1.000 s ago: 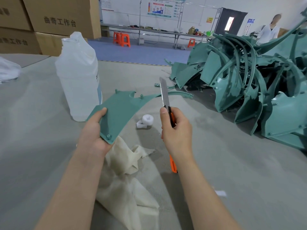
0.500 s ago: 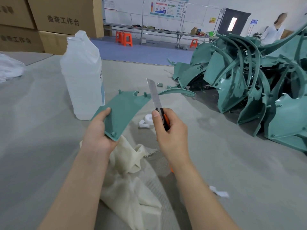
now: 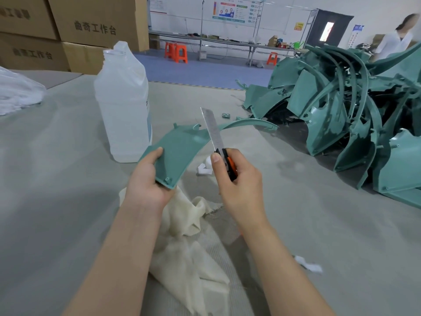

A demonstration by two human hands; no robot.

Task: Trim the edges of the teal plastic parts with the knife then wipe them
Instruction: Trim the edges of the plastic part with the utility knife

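My left hand [image 3: 149,183] grips the near corner of a curved teal plastic part [image 3: 182,147], held above the table with its thin arc reaching far right. My right hand [image 3: 239,185] holds an orange and black utility knife [image 3: 218,142] upright, its long blade extended and lying against the part's right edge. A cream wiping cloth [image 3: 186,242] lies crumpled on the table under both forearms. A big pile of teal plastic parts [image 3: 346,115] fills the right side.
A tall translucent plastic bottle [image 3: 124,103] stands just left of the held part. A small white tape roll [image 3: 206,166] lies behind the knife. Cardboard boxes [image 3: 91,26] stack at far left, a white bag [image 3: 16,94] at the left edge. A person stands far right.
My right hand has brought the knife left, from the part's thin arc toward its wider body. My left hand keeps its grip on the part.
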